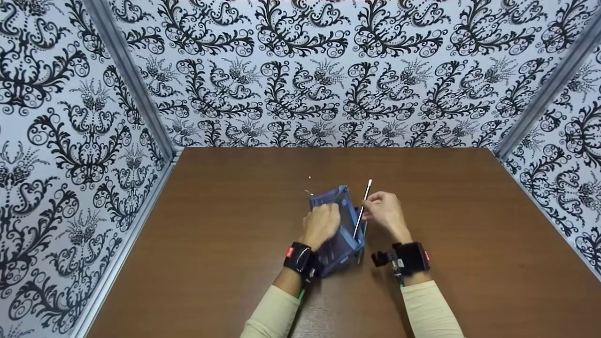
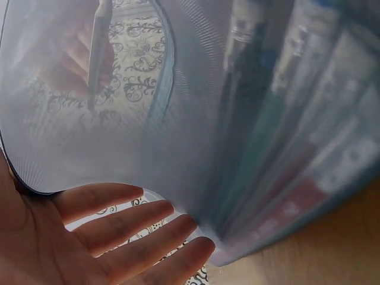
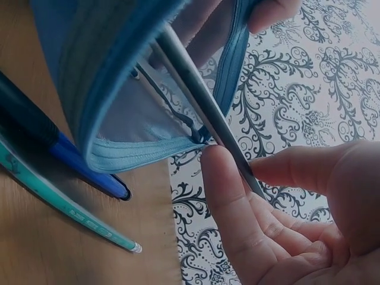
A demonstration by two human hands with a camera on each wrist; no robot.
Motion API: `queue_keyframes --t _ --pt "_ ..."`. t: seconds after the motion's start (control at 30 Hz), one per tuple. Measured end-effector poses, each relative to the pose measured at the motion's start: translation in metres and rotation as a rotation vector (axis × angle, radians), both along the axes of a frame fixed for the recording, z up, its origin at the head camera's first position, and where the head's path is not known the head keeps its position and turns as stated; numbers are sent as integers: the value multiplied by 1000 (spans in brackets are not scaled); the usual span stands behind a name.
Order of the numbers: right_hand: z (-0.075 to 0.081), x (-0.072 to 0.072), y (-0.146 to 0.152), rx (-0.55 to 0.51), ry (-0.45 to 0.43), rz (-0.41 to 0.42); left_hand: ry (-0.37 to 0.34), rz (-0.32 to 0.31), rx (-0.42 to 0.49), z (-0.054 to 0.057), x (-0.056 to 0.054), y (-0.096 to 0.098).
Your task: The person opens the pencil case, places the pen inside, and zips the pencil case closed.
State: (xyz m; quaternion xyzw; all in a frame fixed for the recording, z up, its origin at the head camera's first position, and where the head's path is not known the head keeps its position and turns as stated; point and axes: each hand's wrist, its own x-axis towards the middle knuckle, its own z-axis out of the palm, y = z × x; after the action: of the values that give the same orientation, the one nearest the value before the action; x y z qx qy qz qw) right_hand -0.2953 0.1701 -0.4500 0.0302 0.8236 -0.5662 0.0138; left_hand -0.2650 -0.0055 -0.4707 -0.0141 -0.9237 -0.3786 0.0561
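Observation:
My left hand (image 1: 321,224) holds a blue zippered mesh pouch (image 1: 348,209) by its edge, tilted over the table. Its fingers stretch along the pouch's outside in the left wrist view, with the thumb hidden. Through the mesh show several long items (image 2: 261,130), coloured dark, green and red. The right hand (image 1: 385,213) pinches a slim straight dark-and-white rod (image 3: 196,89) between thumb and fingers. Part of that rod lies within the pouch's gaping zippered mouth. Below the mouth are a black-and-blue pen (image 3: 89,166) and a green pencil (image 3: 77,212) with a white end.
The brown wooden table (image 1: 225,234) is walled by black-and-white patterned panels (image 1: 300,89) at the back and sides. Small pale bits (image 1: 308,192) lie just beyond the pouch. Black camera bands (image 1: 413,258) wrap both wrists.

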Motion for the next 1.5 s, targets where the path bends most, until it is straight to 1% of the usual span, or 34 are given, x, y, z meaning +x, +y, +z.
queue_keyframes --t 0.17,0.33,0.43,0.67,1.03,1.33,1.5 --pt "-1 1 -4 -26 -10 9 18 -8 -7 0 0 0" --pt "-4 3 -9 -32 3 26 28 -11 -29 0 0 0" --pt "-5 4 -12 -28 7 37 21 -11 -29 0 0 0" --pt "-8 6 -21 -44 -20 43 10 -17 -36 0 -1 1" --pt "-13 8 -28 -78 -31 107 -2 -25 -12 -1 -2 0" --pt "-14 9 -30 -40 -42 145 27 -11 -37 -2 -2 1" --pt "-15 9 -31 -29 -51 151 35 -9 -26 -1 -1 1"
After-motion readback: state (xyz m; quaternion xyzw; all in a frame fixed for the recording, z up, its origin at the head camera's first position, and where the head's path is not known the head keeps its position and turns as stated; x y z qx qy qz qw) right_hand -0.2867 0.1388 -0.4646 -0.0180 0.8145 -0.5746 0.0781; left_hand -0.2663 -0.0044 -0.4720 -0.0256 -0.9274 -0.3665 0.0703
